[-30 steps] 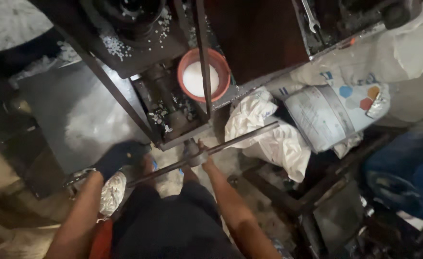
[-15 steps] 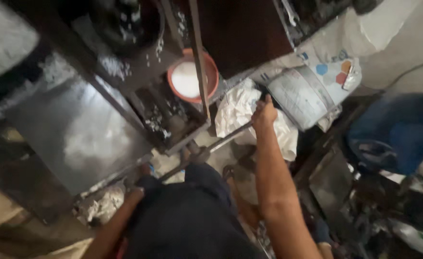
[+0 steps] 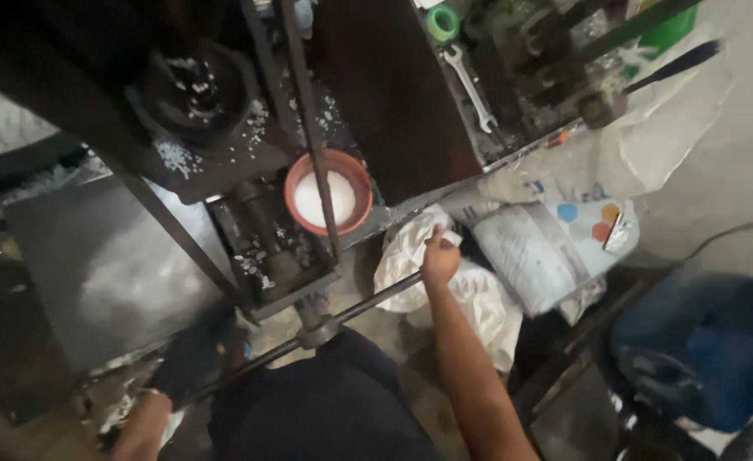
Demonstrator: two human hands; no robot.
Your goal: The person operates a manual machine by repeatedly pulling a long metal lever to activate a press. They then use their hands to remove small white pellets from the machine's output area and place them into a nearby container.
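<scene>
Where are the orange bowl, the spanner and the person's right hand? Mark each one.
orange bowl (image 3: 355, 175): head view, on its right rim.
spanner (image 3: 470, 85): head view, on its shaft.
right hand (image 3: 439, 260): head view, on the hand's back.

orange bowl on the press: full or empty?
Holding something, not empty. The orange bowl sits upright with a white fill covering its inside below the rim. A dark bar crosses over it. Depth of the fill: cannot tell.

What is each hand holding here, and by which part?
The right hand grips the crumpled white bag at its gathered top edge. The left hand sits by the metal bar's lower end; its hold cannot be told.
</scene>
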